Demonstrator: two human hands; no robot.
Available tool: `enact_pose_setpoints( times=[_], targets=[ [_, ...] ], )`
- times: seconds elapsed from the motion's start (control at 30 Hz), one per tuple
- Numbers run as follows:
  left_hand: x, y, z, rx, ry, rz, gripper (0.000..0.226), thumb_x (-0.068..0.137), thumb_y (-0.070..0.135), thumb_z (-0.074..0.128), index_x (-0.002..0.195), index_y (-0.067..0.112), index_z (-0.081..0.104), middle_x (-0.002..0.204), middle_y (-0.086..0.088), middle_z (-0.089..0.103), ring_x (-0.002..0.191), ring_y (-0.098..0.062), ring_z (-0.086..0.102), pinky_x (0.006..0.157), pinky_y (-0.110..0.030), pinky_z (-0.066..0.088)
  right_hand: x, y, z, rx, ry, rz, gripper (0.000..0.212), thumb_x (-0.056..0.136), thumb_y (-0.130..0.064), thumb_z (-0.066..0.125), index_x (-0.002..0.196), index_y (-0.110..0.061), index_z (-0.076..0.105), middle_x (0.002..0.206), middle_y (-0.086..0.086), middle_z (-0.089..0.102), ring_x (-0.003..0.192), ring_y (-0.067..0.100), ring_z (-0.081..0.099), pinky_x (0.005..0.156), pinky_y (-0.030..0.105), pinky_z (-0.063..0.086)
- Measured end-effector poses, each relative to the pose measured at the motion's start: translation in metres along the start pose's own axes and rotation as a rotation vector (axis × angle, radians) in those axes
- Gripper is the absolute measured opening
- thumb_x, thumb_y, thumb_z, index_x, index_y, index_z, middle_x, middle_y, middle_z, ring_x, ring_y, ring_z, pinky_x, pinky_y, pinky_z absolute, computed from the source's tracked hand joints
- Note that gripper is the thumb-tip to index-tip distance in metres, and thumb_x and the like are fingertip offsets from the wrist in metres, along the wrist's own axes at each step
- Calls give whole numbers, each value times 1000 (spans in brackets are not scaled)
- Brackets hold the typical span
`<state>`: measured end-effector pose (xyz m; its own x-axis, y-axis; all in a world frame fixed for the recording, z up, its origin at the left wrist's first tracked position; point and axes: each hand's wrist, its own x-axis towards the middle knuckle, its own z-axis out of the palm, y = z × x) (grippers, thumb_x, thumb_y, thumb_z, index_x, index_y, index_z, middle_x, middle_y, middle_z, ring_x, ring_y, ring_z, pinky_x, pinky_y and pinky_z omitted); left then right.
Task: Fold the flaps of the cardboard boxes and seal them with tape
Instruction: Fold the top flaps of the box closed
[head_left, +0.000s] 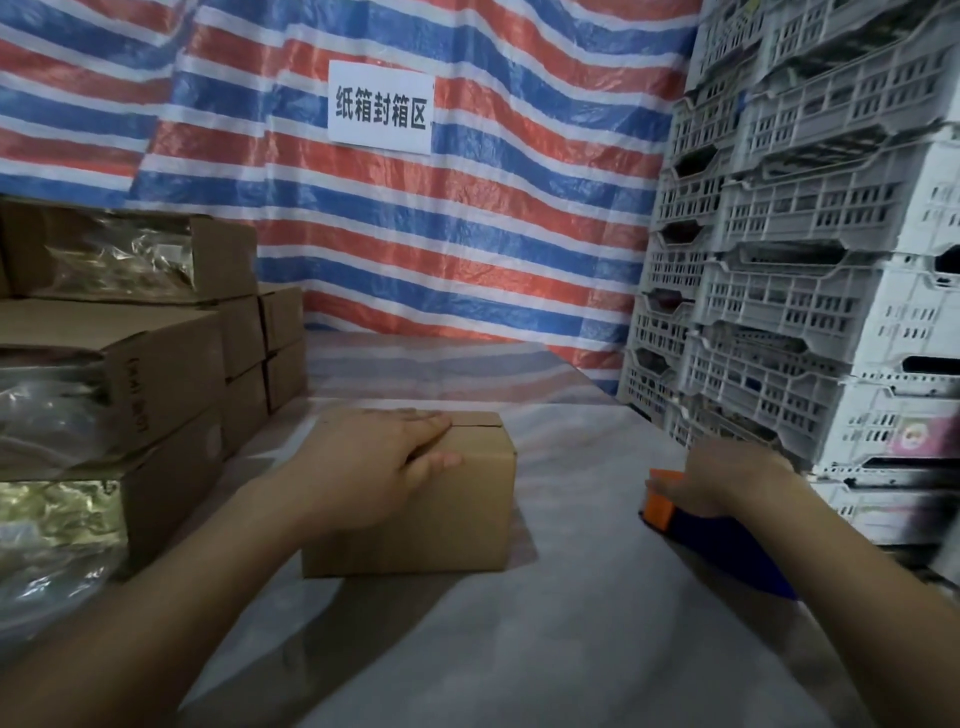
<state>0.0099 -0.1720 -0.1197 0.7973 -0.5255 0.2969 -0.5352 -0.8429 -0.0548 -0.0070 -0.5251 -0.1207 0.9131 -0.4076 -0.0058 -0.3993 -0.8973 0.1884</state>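
Your left hand (371, 462) presses flat on the box (415, 499) (flaps closed) mid-counter; your right hand (722, 480) grips the tape dispenser (691, 519) near the right edge.

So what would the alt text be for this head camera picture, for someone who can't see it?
A person's left hand presses flat on the closed flaps of a small cardboard box on a covered table, while the right hand grasps an orange and blue tape dispenser. Stacked boxes stand left, white crates right, a striped tarp behind.

Closed brown cardboard box (415, 499), untaped
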Motion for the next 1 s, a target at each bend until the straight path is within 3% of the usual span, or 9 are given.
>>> enact_pose_setpoints(
  times=[0.13,0.23,0.43,0.57,0.67,0.8,1.0],
  targets=[
    [0,-2,2,1,6,3,68,93,67,15,153,37,25,157,11,33,141,-13,35,114,-39,32,0,9,29,85,-26,49,81,79,-79,50,126,-12,52,124,7,62,108,27,61,95,40,51],
    [0,-3,4,0,10,5,67,94,66,16,153,36,25,157,10,33,141,-14,35,114,-40,32,-4,13,37,137,18,18,67,89,-63,55,132,-14,44,123,7,60,108,26,60,88,36,50],
    [-3,-5,3,-88,29,13,64,94,68,25,151,38,30,151,13,41,135,-12,41,110,-39,37,-3,6,51,100,264,13,41,94,-64,43,106,-25,51,99,-1,63,89,21,63,68,33,48],
    [-4,-5,-3,-357,8,-23,51,96,63,32,142,43,42,131,20,53,117,-4,49,96,-28,42,4,-9,16,534,357,-68,40,96,-58,49,81,-22,57,68,1,63,61,20,61,51,30,40],
    [-2,-10,-14,-698,-21,-130,40,99,59,28,129,44,51,120,19,56,105,4,50,84,-19,37,-3,-36,-38,963,410,-225,38,92,-55,59,75,-23,69,55,1,68,50,19,65,51,27,41],
    [0,-20,-18,-1101,-22,-195,41,98,58,31,126,39,55,121,14,65,111,-5,60,97,-29,44,-15,-75,-111,1143,183,-404,49,82,-65,63,82,-18,75,68,5,75,53,18,69,58,31,53],
    [17,-42,-21,-1594,141,-440,63,98,58,31,110,8,67,99,-6,76,94,-16,72,89,-33,51,-5,-137,-160,1104,-191,-655,54,90,-66,55,96,-14,70,77,5,72,57,13,64,57,25,52]
  ],
)
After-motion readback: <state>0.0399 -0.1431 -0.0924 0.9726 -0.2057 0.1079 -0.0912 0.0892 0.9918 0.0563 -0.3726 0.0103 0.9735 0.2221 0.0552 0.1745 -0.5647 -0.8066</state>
